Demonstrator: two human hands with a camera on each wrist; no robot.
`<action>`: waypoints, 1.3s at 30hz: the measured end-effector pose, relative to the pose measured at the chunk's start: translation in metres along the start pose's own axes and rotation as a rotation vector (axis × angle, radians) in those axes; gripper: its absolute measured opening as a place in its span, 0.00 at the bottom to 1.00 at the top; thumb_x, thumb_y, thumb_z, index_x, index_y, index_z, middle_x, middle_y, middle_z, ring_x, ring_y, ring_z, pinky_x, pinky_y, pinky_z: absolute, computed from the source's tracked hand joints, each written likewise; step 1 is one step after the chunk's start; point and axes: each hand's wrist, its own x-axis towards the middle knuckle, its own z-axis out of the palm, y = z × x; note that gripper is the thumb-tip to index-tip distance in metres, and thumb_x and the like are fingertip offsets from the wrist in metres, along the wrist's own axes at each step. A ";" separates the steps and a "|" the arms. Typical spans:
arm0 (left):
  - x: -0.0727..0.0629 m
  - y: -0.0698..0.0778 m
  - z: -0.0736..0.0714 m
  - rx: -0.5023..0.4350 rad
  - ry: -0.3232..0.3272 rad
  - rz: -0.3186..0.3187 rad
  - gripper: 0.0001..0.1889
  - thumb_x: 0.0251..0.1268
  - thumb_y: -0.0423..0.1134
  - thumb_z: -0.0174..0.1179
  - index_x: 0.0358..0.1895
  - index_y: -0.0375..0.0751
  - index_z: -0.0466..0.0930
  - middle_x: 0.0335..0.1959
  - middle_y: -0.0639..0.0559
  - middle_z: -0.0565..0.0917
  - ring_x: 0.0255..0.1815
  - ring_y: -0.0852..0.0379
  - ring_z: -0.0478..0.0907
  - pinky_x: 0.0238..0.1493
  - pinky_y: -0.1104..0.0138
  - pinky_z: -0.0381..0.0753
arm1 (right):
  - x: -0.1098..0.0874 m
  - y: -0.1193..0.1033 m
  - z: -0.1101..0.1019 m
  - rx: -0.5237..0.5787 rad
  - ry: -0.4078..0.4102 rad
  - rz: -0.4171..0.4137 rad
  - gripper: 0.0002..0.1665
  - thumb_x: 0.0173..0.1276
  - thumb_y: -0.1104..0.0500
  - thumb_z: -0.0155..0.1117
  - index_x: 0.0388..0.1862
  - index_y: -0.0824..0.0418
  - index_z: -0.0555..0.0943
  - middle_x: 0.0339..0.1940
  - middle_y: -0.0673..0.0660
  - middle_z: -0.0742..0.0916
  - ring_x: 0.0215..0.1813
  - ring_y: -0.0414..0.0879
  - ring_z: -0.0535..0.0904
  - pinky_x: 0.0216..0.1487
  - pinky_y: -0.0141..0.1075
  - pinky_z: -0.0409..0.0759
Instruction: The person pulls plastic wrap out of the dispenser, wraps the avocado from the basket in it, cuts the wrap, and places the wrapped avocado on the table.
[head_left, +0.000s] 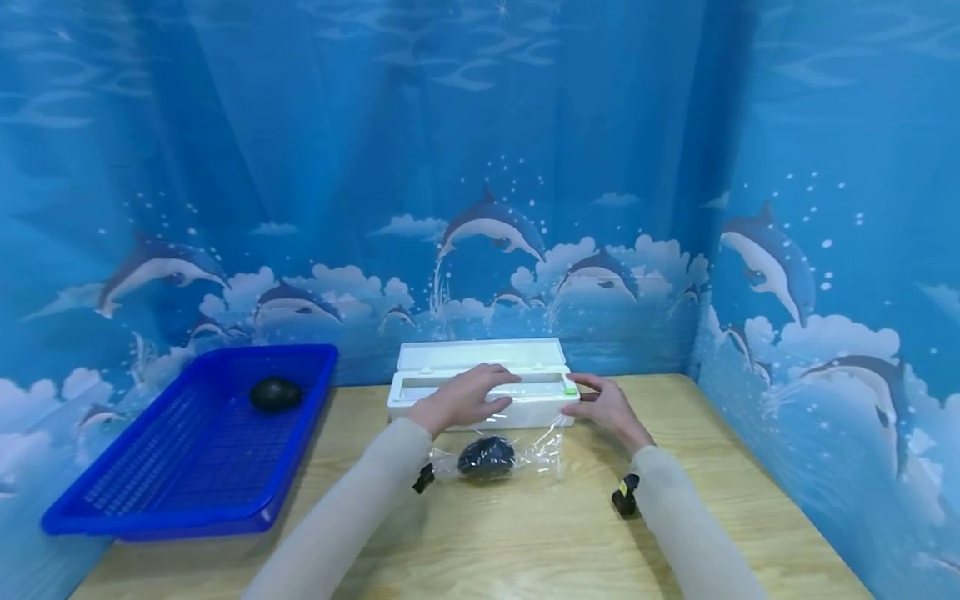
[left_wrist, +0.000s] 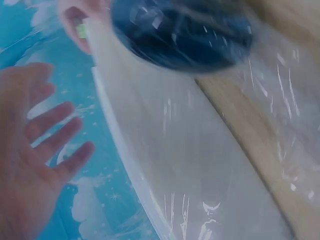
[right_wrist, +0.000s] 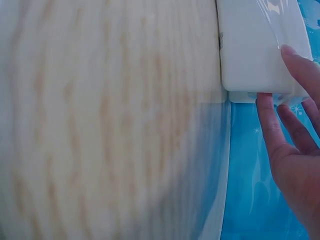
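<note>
White box (head_left: 534,411) sits lid raised near the tabletop's (head_left: 525,533) back edge, dark oval object (head_left: 486,457) and clear film (head_left: 546,454) just in front, your left hand (head_left: 467,398) above it, fingers spread, holding nothing, your right hand's (head_left: 607,408) fingers gripping its right end.

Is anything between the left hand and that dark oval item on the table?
Yes: clear plastic film lies over the dark oval item. The white box behind it, under the left hand, may also be partly in the way.
</note>
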 end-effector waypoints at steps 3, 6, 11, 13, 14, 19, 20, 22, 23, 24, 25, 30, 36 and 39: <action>0.011 -0.002 0.004 0.081 -0.035 0.040 0.25 0.82 0.48 0.51 0.75 0.45 0.70 0.74 0.44 0.74 0.76 0.45 0.71 0.79 0.51 0.69 | -0.001 -0.003 0.000 -0.003 0.004 -0.011 0.44 0.63 0.54 0.79 0.76 0.56 0.71 0.80 0.64 0.71 0.70 0.64 0.78 0.64 0.48 0.85; 0.020 -0.004 0.009 0.148 -0.070 0.102 0.26 0.83 0.49 0.47 0.78 0.46 0.67 0.78 0.45 0.71 0.78 0.44 0.68 0.80 0.49 0.66 | -0.001 -0.002 -0.001 0.006 -0.002 -0.028 0.44 0.62 0.56 0.79 0.75 0.58 0.72 0.78 0.65 0.72 0.69 0.65 0.79 0.61 0.44 0.86; 0.033 -0.004 0.018 0.191 -0.088 0.222 0.27 0.83 0.47 0.44 0.79 0.46 0.64 0.79 0.45 0.69 0.79 0.44 0.67 0.81 0.47 0.65 | 0.000 0.002 -0.001 0.040 -0.014 -0.035 0.44 0.61 0.58 0.80 0.75 0.59 0.72 0.78 0.65 0.73 0.69 0.65 0.79 0.59 0.40 0.87; 0.040 -0.001 0.020 0.189 -0.088 0.257 0.27 0.82 0.47 0.44 0.79 0.46 0.65 0.78 0.46 0.70 0.79 0.45 0.67 0.80 0.46 0.65 | 0.000 0.002 -0.001 0.038 -0.017 -0.044 0.43 0.62 0.57 0.79 0.75 0.59 0.72 0.78 0.65 0.73 0.69 0.66 0.79 0.58 0.40 0.87; 0.043 0.000 0.021 0.186 -0.087 0.271 0.27 0.82 0.47 0.44 0.78 0.46 0.66 0.78 0.45 0.71 0.79 0.45 0.67 0.80 0.46 0.65 | 0.000 0.002 -0.002 0.040 -0.015 -0.049 0.43 0.62 0.57 0.79 0.75 0.59 0.72 0.78 0.65 0.74 0.68 0.66 0.79 0.58 0.40 0.87; 0.062 0.008 0.025 0.173 -0.090 0.283 0.26 0.80 0.47 0.47 0.75 0.46 0.70 0.76 0.47 0.74 0.78 0.47 0.69 0.80 0.47 0.67 | 0.000 0.002 -0.002 0.047 -0.014 -0.083 0.43 0.63 0.59 0.78 0.75 0.61 0.71 0.76 0.66 0.75 0.66 0.65 0.81 0.55 0.38 0.88; 0.066 0.009 0.027 0.179 -0.089 0.281 0.26 0.79 0.47 0.47 0.75 0.46 0.71 0.76 0.48 0.74 0.77 0.48 0.69 0.79 0.48 0.67 | 0.000 0.003 -0.001 0.056 -0.012 -0.088 0.43 0.62 0.60 0.78 0.75 0.62 0.72 0.75 0.67 0.76 0.66 0.65 0.81 0.54 0.38 0.88; 0.072 0.010 0.030 0.193 -0.099 0.276 0.26 0.79 0.48 0.47 0.75 0.47 0.71 0.76 0.50 0.74 0.77 0.50 0.69 0.79 0.49 0.68 | 0.000 0.004 0.000 0.063 -0.016 -0.101 0.43 0.62 0.61 0.78 0.75 0.63 0.71 0.75 0.67 0.76 0.65 0.64 0.82 0.55 0.37 0.88; 0.075 0.010 0.032 0.204 -0.104 0.273 0.26 0.79 0.48 0.46 0.75 0.48 0.71 0.75 0.52 0.75 0.77 0.51 0.69 0.79 0.50 0.68 | -0.001 0.003 0.000 0.068 -0.014 -0.104 0.43 0.62 0.61 0.78 0.75 0.63 0.71 0.75 0.67 0.76 0.65 0.64 0.82 0.55 0.37 0.88; 0.077 0.011 0.034 0.215 -0.112 0.267 0.26 0.79 0.49 0.46 0.76 0.50 0.70 0.76 0.53 0.74 0.78 0.52 0.68 0.79 0.51 0.68 | -0.001 0.003 0.000 0.072 -0.011 -0.105 0.43 0.62 0.62 0.78 0.75 0.62 0.71 0.74 0.66 0.77 0.65 0.64 0.82 0.56 0.37 0.88; 0.078 0.012 0.035 0.222 -0.121 0.262 0.26 0.79 0.49 0.46 0.76 0.50 0.70 0.76 0.54 0.74 0.78 0.52 0.68 0.80 0.50 0.67 | -0.001 0.003 0.001 0.075 -0.012 -0.109 0.44 0.62 0.62 0.78 0.75 0.62 0.71 0.75 0.66 0.76 0.66 0.64 0.82 0.57 0.38 0.87; 0.080 0.016 0.040 0.246 -0.167 0.217 0.28 0.80 0.51 0.44 0.79 0.54 0.64 0.79 0.58 0.69 0.82 0.52 0.63 0.82 0.43 0.61 | -0.002 0.002 0.001 0.051 -0.014 -0.104 0.45 0.62 0.59 0.79 0.76 0.60 0.70 0.76 0.64 0.76 0.68 0.64 0.80 0.61 0.43 0.86; 0.080 0.018 0.043 0.282 -0.174 0.210 0.30 0.80 0.53 0.45 0.82 0.55 0.59 0.82 0.59 0.63 0.83 0.52 0.59 0.82 0.42 0.59 | -0.001 0.003 0.000 0.031 -0.011 -0.085 0.45 0.61 0.58 0.79 0.76 0.60 0.70 0.76 0.63 0.76 0.69 0.64 0.79 0.64 0.46 0.85; 0.079 0.019 0.045 0.295 -0.181 0.201 0.31 0.80 0.53 0.45 0.82 0.57 0.56 0.83 0.60 0.61 0.84 0.52 0.58 0.82 0.43 0.59 | 0.000 0.004 0.000 0.025 -0.013 -0.082 0.45 0.61 0.58 0.79 0.76 0.61 0.70 0.76 0.64 0.75 0.69 0.65 0.79 0.65 0.46 0.84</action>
